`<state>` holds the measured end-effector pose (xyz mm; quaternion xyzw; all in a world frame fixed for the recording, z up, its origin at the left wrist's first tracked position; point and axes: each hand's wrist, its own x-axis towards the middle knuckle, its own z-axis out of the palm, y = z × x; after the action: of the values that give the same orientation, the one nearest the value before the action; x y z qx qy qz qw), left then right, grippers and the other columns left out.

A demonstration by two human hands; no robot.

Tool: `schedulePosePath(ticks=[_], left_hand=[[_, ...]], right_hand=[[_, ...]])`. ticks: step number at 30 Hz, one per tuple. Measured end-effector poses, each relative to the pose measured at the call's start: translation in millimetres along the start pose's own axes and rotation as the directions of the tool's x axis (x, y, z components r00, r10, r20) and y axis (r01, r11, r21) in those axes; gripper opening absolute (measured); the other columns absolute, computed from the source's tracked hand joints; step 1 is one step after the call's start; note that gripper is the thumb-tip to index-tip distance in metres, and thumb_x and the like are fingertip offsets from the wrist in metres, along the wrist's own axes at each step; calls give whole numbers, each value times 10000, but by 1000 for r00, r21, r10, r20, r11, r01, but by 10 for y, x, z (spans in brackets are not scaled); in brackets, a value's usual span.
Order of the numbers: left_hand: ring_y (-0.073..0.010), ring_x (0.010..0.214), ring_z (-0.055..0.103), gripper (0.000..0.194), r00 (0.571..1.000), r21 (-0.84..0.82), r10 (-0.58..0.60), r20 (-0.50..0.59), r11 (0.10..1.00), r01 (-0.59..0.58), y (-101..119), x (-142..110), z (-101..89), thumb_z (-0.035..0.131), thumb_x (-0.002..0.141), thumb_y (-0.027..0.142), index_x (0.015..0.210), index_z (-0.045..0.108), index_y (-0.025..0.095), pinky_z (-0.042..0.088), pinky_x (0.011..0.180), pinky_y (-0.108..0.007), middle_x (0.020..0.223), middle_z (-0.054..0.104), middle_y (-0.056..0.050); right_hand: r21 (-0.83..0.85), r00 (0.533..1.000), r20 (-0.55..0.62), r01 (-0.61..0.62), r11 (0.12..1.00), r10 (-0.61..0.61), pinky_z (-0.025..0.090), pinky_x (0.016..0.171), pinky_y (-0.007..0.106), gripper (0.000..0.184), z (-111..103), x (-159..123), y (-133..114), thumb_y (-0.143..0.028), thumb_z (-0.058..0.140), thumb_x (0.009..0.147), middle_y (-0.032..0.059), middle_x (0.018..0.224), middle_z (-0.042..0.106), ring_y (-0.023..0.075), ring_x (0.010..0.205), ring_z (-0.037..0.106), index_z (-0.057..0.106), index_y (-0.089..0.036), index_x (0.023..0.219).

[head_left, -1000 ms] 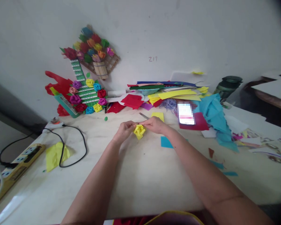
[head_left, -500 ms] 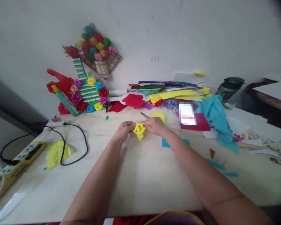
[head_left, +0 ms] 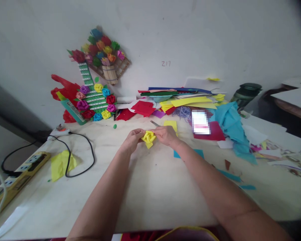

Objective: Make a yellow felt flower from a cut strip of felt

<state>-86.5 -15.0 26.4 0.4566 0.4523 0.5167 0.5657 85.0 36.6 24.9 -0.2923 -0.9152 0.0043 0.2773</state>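
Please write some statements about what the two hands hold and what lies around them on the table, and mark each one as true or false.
1. Both hands, left hand and right hand, grip the yellow paper flower. True.
2. The scissors are in the right hand. False: they lie on the table just behind the hands.
3. A flat yellow paper square lies behind the right hand. True.
4. The black cable crosses a blue sheet. False: it crosses a crumpled yellow sheet on the left.
5. The green bottle stands at the left by the power strip. False: it stands at the far right.
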Motion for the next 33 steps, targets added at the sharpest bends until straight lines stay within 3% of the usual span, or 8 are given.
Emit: schedulePosePath(ticks=[6,10,15,19,24,28,33], left_hand=[[-155,670,572,470,995,-51,-76,61,996,79,11,-5,17,473,675,538,961,535,171,454,624,-302,817,597,-68],[-156,735,569,556,997,1,62,56,998,-62,14,-25,27,575,650,419,1149,428,225,443,659,-290,861,590,-50],[-146,772,547,611,970,57,231,77,970,-236,28,-52,77,656,597,262,1155,411,217,420,725,-289,852,581,-35],[-154,801,546,674,974,91,223,35,970,-225,29,-57,102,679,562,251,1172,394,232,422,727,-287,925,559,-44],[-153,797,552,858,975,58,219,25,974,-221,9,-31,119,684,554,259,1279,225,274,423,728,-295,888,561,-31],[-149,794,546,752,965,52,259,34,964,-260,-3,-24,147,671,575,272,1237,313,251,423,726,-283,889,565,-38],[-145,765,552,393,975,65,218,-39,974,-215,-6,-25,117,562,672,398,1003,513,191,445,688,-281,869,572,-40]], right_hand=[[3,998,-52,-27,1000,27,348,625,197,324,-25,-2,16,-210,394,786,3,829,648,110,731,555,578,-288,1041],[-3,997,-73,-24,1000,24,339,615,198,321,-30,1,24,-206,397,788,6,789,645,111,710,549,577,-283,1043],[-10,996,-81,-28,1000,27,331,603,198,353,-71,2,17,-181,386,786,-2,776,639,108,703,543,551,-301,1074],[5,996,-89,-29,1000,29,341,621,195,344,-93,3,16,-201,372,801,8,790,641,105,707,548,547,-288,1084],[36,991,-114,-63,997,67,363,641,200,357,-57,2,57,-166,394,775,20,836,646,114,726,562,556,-257,1079],[58,989,-124,-72,996,79,375,657,204,372,-35,0,79,-146,393,765,20,892,643,116,751,566,552,-254,1083],[73,991,-106,-69,995,77,375,661,201,357,-51,1,59,-166,396,773,13,868,652,116,740,571,558,-266,1075]])
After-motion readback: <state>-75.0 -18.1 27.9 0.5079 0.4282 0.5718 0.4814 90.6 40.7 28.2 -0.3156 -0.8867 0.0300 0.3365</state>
